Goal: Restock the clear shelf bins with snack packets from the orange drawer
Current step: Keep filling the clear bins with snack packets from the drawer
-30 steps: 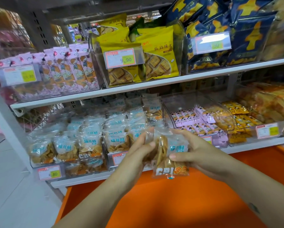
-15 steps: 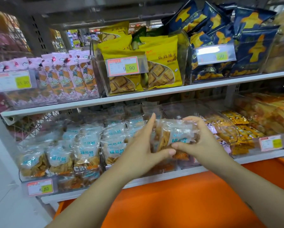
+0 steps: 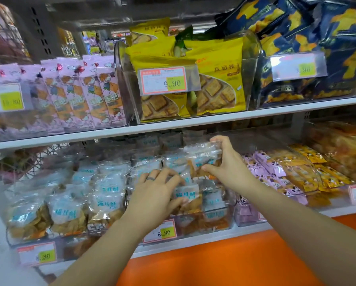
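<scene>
Gripping a clear crinkly snack packet with a blue label [image 3: 204, 156] in the right hand [image 3: 229, 168], thumb below and fingers curled over the top. Held up just above the clear plastic shelf bin [image 3: 218, 221] on the lower white shelf [image 3: 193, 241].

Reaching into the same bin with the left hand [image 3: 154, 195], a dark ring on one finger. Fingers bent down over the packed rows there, pinching a second clear snack packet [image 3: 186, 194] near the front. More of the same packets all around it.

Below the shelf, under both arms, the flat orange drawer [image 3: 224, 265]. On the front of the bin, a red-edged price tag with a yellow patch [image 3: 159, 232]. In the next bin to the right, small purple packets [image 3: 267, 162]. Up on the top shelf, big yellow cracker bags [image 3: 216, 79], with pink packets [image 3: 86, 91] to the left and dark blue bags [image 3: 317, 38] to the right.
</scene>
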